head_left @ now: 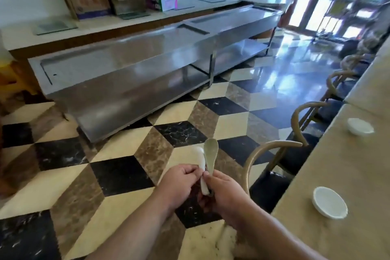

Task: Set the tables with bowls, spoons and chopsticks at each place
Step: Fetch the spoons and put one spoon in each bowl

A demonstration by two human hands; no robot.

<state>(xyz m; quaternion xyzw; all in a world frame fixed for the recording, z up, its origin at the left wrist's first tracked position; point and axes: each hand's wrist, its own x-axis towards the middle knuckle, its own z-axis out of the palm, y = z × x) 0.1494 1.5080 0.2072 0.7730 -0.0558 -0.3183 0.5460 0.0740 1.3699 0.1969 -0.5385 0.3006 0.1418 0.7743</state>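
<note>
Forearms: both of mine reach in from the bottom edge of view, meeting over the checkered floor (pixel 118 175).
Left hand (pixel 177 183): fingers curled, pinching the handle of a white spoon (pixel 201 167) whose bowl points up and away from me.
Right hand (pixel 225 190): closed around the handle of a greenish spoon (pixel 211 154), its bowl standing upright just beside the white one; the two handles touch between my hands.
Near bowl (pixel 329 201): white, tilted in view, sitting on the surface (pixel 358 175) close to its left edge, to the right of my hands.
Far bowl (pixel 359 126): white, further along the same left edge, well apart from the near one.
Chairs (pixel 272 150): curved wooden backs with dark seats, tucked along the left edge of the surface.
Steel counter (pixel 147 65): long, with a lower shelf, standing across the floor ahead of me.
Cardboard boxes (pixel 88 0): several on the pale ledge behind the steel counter, against the wall.
Chopsticks: I cannot make any out.
</note>
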